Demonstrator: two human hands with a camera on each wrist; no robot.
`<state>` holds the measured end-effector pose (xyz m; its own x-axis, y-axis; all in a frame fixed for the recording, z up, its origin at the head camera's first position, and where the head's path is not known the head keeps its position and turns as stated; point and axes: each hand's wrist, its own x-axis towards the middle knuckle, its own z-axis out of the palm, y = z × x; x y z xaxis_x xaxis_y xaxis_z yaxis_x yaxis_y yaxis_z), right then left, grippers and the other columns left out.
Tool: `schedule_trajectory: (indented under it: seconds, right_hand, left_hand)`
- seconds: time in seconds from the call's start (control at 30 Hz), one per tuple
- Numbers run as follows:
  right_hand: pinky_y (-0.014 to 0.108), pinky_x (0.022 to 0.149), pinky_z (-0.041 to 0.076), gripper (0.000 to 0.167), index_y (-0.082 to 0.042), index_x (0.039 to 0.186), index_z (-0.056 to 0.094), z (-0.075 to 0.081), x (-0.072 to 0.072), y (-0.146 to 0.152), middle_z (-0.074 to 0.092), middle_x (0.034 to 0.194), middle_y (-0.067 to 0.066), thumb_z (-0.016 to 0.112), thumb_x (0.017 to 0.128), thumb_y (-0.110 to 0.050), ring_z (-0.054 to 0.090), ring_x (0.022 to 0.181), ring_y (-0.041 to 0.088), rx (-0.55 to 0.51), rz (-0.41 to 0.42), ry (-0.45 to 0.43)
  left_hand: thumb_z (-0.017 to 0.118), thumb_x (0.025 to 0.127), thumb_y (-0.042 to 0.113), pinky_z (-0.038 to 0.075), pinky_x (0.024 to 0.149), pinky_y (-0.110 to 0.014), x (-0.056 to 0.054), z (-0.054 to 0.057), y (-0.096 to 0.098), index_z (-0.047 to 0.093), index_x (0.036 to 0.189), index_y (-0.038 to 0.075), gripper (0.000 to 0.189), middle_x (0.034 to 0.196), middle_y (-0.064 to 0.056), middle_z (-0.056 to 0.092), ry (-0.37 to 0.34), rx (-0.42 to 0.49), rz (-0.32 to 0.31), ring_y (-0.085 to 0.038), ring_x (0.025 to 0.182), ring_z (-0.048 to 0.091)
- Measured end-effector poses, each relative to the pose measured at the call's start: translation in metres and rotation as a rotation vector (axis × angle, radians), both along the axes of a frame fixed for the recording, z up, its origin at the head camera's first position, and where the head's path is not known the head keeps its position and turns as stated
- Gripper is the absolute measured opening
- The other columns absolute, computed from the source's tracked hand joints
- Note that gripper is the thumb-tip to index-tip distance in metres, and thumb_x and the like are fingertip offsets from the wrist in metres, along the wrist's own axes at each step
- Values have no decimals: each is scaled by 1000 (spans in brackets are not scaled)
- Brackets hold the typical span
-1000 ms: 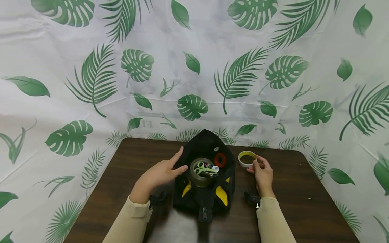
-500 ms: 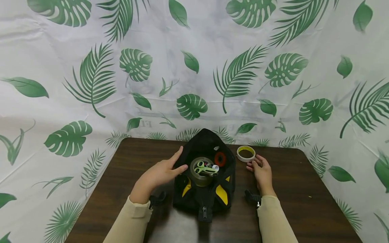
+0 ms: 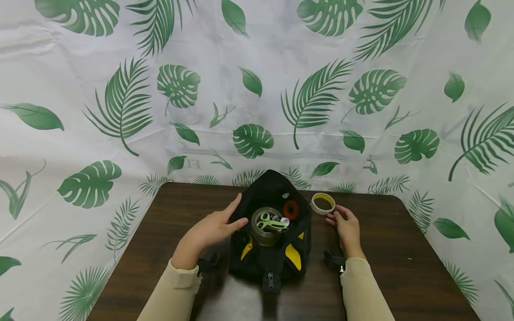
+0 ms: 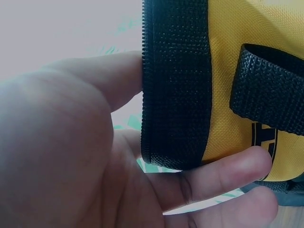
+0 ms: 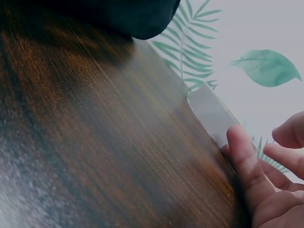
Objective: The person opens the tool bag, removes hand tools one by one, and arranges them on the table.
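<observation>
A black and yellow tool bag (image 3: 270, 274) stands unzipped at the middle of the table. My left hand (image 3: 213, 229) grips its left rim, with the thumb on the inner side and other fingers against the yellow outer wall (image 4: 235, 137). Inside the bag are a wide tape roll (image 3: 265, 241), scissors with light green handles (image 3: 265, 220), a small white-capped item (image 3: 284, 221) and a red ring (image 3: 291, 209). To the bag's right, a white tape roll (image 3: 314, 209) with a yellow inner face lies flat. Fingertips of my right hand (image 3: 346, 227) touch its near right edge, the thumb apart from it.
The dark wooden table (image 3: 385, 249) ends at the back against a white leaf-print curtain (image 3: 217, 142). A zipper tab (image 3: 271, 283) hangs from the bag's front toward me. A tiny yellowish speck (image 3: 409, 258) lies on the table at the right.
The white tape roll has slipped from my right hand's pinch and shifted a little left and back, closer to the bag. My left hand has kept its place on the rim.
</observation>
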<state>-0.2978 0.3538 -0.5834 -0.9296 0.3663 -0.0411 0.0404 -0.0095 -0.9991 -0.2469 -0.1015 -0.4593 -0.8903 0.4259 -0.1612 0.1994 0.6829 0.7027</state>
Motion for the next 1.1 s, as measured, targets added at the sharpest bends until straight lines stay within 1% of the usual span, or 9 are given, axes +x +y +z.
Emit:
schedule_trajectory:
  seconds: [0.17,0.3,0.37,0.47,0.6,0.73,0.83,0.93,1.1]
  right_hand:
    - [35,98,65,45,9,157,47,11,3,-5,54,148,25,51,114,-5,78,107,21,-70,-39,19]
    - [28,84,67,34,5,144,55,20,6,-12,67,121,10,57,114,-10,79,97,20,-181,-87,101]
    - [26,79,66,32,5,139,58,32,9,-17,70,110,4,59,113,-14,79,91,18,-212,-66,163]
    - [26,77,65,34,10,135,57,65,16,-31,72,102,0,60,113,-17,78,86,16,-244,58,258]
    - [26,79,65,35,7,134,60,123,31,-57,75,104,2,60,114,-22,77,86,15,-221,317,306]
    - [26,89,65,45,4,142,59,174,38,-87,75,117,5,58,115,-32,77,98,15,-35,581,189]
    - [31,99,64,53,4,151,55,197,30,-111,70,131,12,56,116,-36,75,112,22,124,733,38]
    - [39,107,61,56,4,157,51,208,15,-133,65,143,22,54,117,-35,72,126,34,239,823,-104]
    - [52,119,53,61,3,161,47,206,-13,-159,55,158,30,54,116,-38,63,140,43,416,849,-308]
  left_hand:
    - [54,107,69,39,125,-66,0,1,0,4,175,45,88,175,-13,39,2,1,2,-42,155,50]
    - [53,107,70,40,125,-66,-1,-1,0,4,175,43,88,175,-13,40,4,6,-5,-42,154,50]
    - [53,107,70,40,124,-66,-1,-2,0,5,176,42,89,175,-13,40,6,7,-5,-42,154,51]
    - [54,107,70,41,124,-66,-2,-2,-1,5,175,44,88,174,-12,42,5,7,2,-41,152,53]
    - [54,106,70,41,124,-65,-2,-2,-2,4,174,47,87,174,-11,43,-1,8,5,-40,152,54]
    - [55,106,70,41,125,-65,-1,0,-2,5,174,46,87,174,-11,42,2,11,3,-40,153,52]
    - [55,106,70,40,125,-65,-1,1,-3,6,174,46,87,174,-12,41,3,10,6,-40,154,51]
    - [55,106,69,40,125,-65,-1,2,-3,7,174,46,87,174,-12,42,3,9,8,-40,154,52]
    - [56,106,70,41,124,-65,-1,1,-2,7,174,47,87,173,-12,44,-5,8,8,-40,152,54]
